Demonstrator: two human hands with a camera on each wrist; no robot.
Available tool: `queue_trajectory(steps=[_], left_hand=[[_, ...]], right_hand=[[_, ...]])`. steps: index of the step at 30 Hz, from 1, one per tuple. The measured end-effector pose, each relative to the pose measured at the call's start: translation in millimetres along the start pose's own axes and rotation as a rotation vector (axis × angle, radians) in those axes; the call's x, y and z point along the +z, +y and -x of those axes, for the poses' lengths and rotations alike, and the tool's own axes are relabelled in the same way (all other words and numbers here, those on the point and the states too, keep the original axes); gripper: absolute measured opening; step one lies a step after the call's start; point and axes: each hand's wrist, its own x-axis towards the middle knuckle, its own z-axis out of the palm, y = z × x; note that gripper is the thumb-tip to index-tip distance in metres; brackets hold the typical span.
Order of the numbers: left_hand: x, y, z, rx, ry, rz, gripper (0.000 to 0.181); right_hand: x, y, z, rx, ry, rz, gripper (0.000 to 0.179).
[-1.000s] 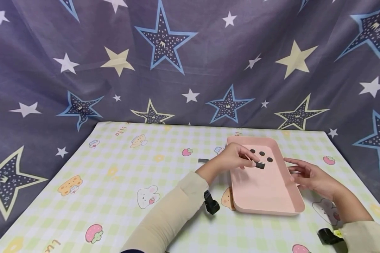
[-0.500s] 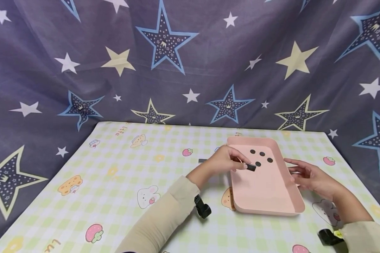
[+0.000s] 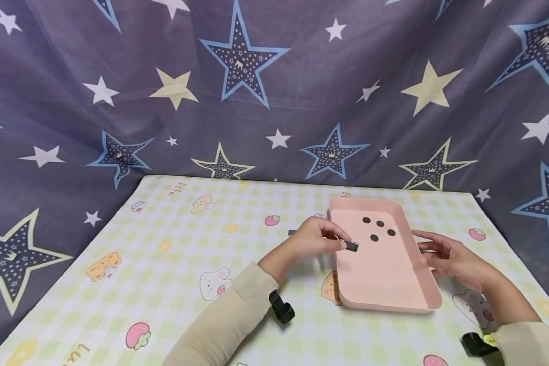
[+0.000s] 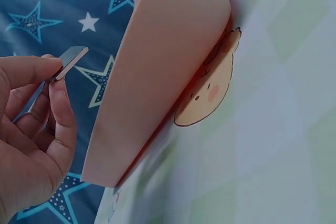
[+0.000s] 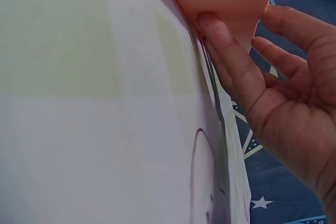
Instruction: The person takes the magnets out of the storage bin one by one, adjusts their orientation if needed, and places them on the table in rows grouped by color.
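Note:
My left hand [image 3: 308, 240] pinches a small flat dark rectangular piece [image 3: 351, 246] between thumb and fingertips, above the left side of a shallow pink tray [image 3: 384, 284]. In the left wrist view this piece [image 4: 72, 61] is thin, with a shiny face and a pale edge. Several black discs [image 3: 374, 238] lie on the tray floor toward its far end. My right hand [image 3: 462, 262] rests its fingertips on the tray's right outer wall, fingers fairly straight. The right wrist view shows the thumb and fingers [image 5: 236, 66] against the pink wall.
Another dark rectangular piece [image 3: 291, 233] lies on the table left of the tray, mostly hidden behind my left hand. A checked cloth with cartoon prints [image 3: 174, 305] covers the table. A star-patterned curtain [image 3: 274, 101] hangs behind the far edge.
My left hand has moved left and slightly down with the dark rectangular piece, uncovering one more black disc in the tray. The right hand has stayed at the tray's wall.

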Motion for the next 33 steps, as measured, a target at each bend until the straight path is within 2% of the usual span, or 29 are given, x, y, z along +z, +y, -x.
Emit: queue_trajectory(steps=[6, 33], left_hand=[[-8.1, -1.0, 5.5, 0.006, 0.010, 0.010, 0.011], [-43.5, -3.8, 30.5, 0.041, 0.043, 0.038, 0.014]], right_hand=[[0.2, -0.3, -1.0, 0.026, 0.018, 0.028, 0.063], [1.3, -0.9, -0.9, 0.033, 0.026, 0.037, 0.064]])
